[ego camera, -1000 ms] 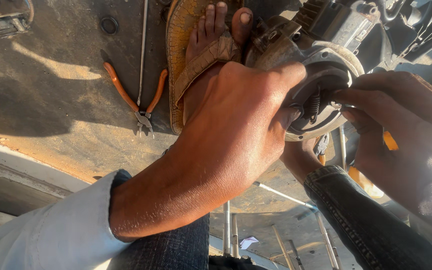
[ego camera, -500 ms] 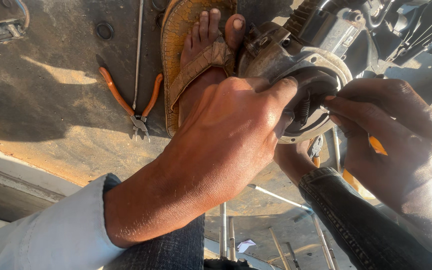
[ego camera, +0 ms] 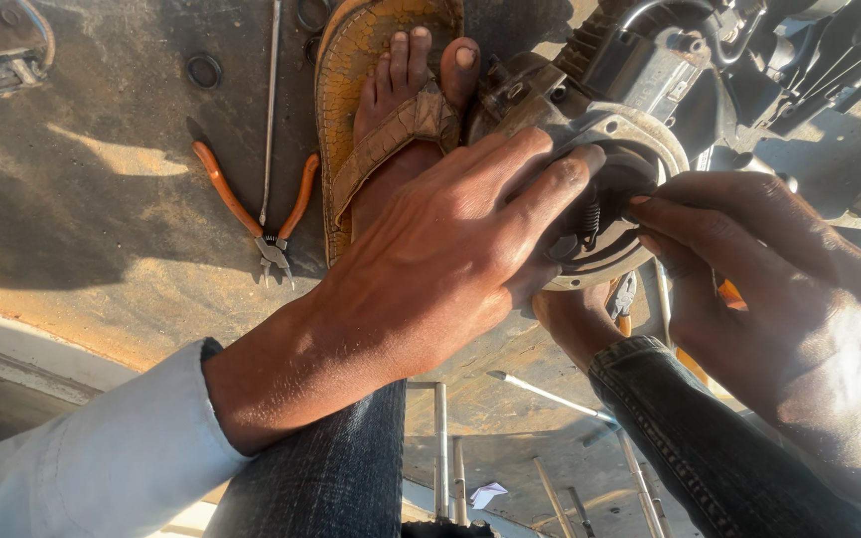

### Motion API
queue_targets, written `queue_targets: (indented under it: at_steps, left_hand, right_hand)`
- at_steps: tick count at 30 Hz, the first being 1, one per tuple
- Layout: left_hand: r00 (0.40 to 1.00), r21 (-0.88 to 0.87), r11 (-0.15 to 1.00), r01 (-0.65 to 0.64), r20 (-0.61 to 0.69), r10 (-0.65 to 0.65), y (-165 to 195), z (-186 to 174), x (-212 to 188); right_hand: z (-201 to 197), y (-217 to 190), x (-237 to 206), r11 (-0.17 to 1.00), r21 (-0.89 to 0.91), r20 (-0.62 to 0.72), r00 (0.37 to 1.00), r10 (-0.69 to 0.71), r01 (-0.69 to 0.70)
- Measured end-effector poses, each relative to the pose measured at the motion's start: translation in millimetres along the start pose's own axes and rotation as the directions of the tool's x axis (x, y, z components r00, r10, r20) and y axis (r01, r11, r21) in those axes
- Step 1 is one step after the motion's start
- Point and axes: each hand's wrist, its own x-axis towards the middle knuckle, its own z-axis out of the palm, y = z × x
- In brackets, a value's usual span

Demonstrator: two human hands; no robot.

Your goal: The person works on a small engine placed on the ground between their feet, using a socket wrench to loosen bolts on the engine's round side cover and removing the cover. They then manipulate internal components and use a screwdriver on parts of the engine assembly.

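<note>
My left hand (ego camera: 440, 269) lay flat over the round grey metal brake plate (ego camera: 618, 214) at the engine's side, fingers (ego camera: 550, 189) spread and pressing its rim to steady it against my sandalled foot (ego camera: 391, 120). My right hand (ego camera: 759, 289) came in from the other side, fingers (ego camera: 670, 214) drawn together at the small coiled spring (ego camera: 591, 221); whether they pinched it I could not tell. The orange-handled pliers (ego camera: 266, 214) lay within reach on the stained concrete floor (ego camera: 102, 199). My left hand hid most of the plate's inside.
</note>
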Motion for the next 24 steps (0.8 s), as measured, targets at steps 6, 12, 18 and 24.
queue_targets:
  at_steps: [6,12,18,24]
  left_hand:
    - [0.988,-0.021,0.991,-0.134,-0.074,0.132,-9,8,-8]
    - [0.981,-0.044,0.981,-0.187,-0.052,0.184,-21,14,-11]
    - [0.983,-0.084,0.979,-0.184,-0.03,0.182,-29,15,-20]
    - [0.988,-0.086,0.984,-0.156,-0.011,0.156,-30,17,-20]
  right_hand:
    - [-2,1,-2,0.999,-0.005,0.048,0.998,-0.038,0.038]
    - [-4,-1,-6,0.998,-0.032,0.057,0.997,-0.049,0.051]
    - [0,2,-8,0.986,-0.163,0.066,0.998,-0.02,0.031]
    - [7,9,-4,0.983,-0.171,-0.014,0.997,-0.073,0.07]
